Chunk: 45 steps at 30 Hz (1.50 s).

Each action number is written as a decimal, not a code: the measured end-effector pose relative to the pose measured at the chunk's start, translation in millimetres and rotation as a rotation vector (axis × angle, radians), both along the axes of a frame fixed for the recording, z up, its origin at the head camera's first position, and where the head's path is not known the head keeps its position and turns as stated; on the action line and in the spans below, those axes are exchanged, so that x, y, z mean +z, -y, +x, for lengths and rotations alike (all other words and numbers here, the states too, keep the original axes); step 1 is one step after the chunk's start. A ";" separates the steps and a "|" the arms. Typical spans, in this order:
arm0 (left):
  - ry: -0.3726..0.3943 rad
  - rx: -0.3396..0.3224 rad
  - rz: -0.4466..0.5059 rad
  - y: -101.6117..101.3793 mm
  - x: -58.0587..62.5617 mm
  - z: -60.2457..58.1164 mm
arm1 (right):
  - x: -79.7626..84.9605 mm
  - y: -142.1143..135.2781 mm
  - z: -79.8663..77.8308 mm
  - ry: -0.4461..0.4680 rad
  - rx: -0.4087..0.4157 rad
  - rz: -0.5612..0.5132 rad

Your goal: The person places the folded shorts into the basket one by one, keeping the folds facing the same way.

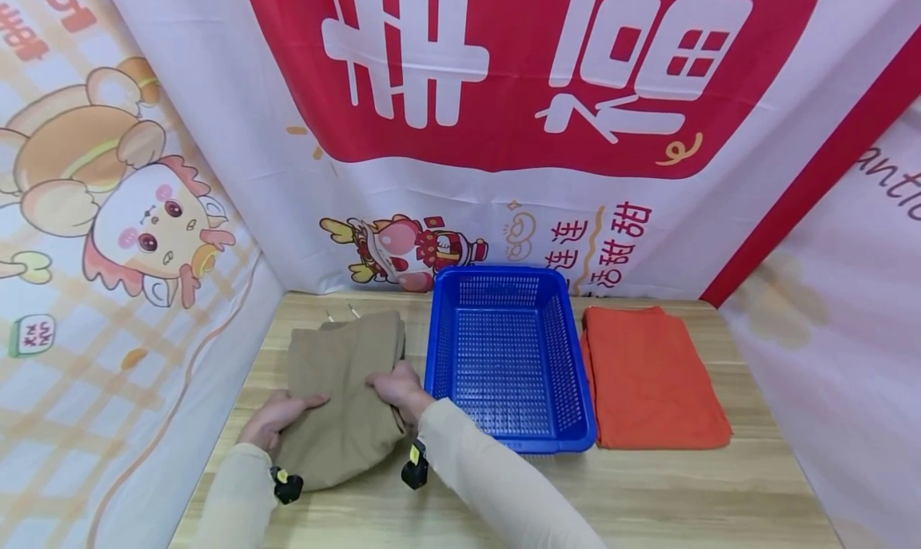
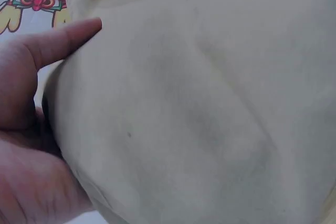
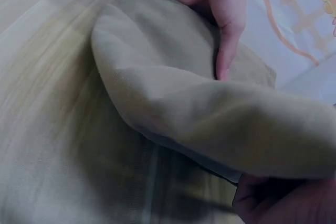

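A folded khaki garment [image 1: 345, 405] is held at the left of the table, with two thin cord ends [image 1: 353, 312] poking out at its far edge. On its left side the left hand [image 1: 281, 417] grips it, thumb on top and the other fingers underneath. The right hand [image 1: 400, 391] grips the opposite side the same way, thumb over the cloth. In the right wrist view the garment [image 3: 157, 93] bulges between both hands, its near edge raised above the wood. Cloth hides most fingers of the left hand [image 2: 31, 93] in the left wrist view.
A blue perforated plastic basket [image 1: 590, 421] stands right of the garment, close to the right forearm. Beyond it lies a folded orange cloth [image 1: 655, 381]. Printed fabric walls [image 1: 504, 189] enclose the wooden table [image 1: 647, 493] at the back and sides.
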<state>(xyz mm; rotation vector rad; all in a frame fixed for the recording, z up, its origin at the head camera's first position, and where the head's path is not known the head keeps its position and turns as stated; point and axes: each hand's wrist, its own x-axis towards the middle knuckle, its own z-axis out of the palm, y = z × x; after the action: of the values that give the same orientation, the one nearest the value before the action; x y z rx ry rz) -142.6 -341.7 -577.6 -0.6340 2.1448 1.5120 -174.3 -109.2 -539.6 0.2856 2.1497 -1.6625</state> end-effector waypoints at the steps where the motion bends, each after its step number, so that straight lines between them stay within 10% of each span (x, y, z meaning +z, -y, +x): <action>1: 0.003 0.001 0.032 -0.9 -0.2 0.3 | 1.1 -0.7 -1.0 -0.011 0.005 -0.003; 12: -0.073 -0.014 0.182 -13.9 14.4 -3.1 | 30.3 -21.2 -12.0 -0.074 0.149 -0.148; 22: -0.259 -0.005 0.154 -44.8 63.0 -15.3 | 70.6 -59.3 -17.2 -0.205 0.213 -0.224; 34: -0.415 -0.048 0.158 -109.7 121.0 -36.8 | 105.7 -130.3 -26.8 -0.338 0.162 -0.222; 45: -0.544 -0.114 0.226 -174.3 135.8 -73.1 | 114.1 -196.1 -41.0 -0.348 0.077 -0.218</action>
<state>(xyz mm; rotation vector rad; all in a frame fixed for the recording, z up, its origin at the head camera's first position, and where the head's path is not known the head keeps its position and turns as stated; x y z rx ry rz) -215.7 -167.4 -441.7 -0.0138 2.2765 1.9930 -215.3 87.0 -425.5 -0.1599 2.1528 -1.9994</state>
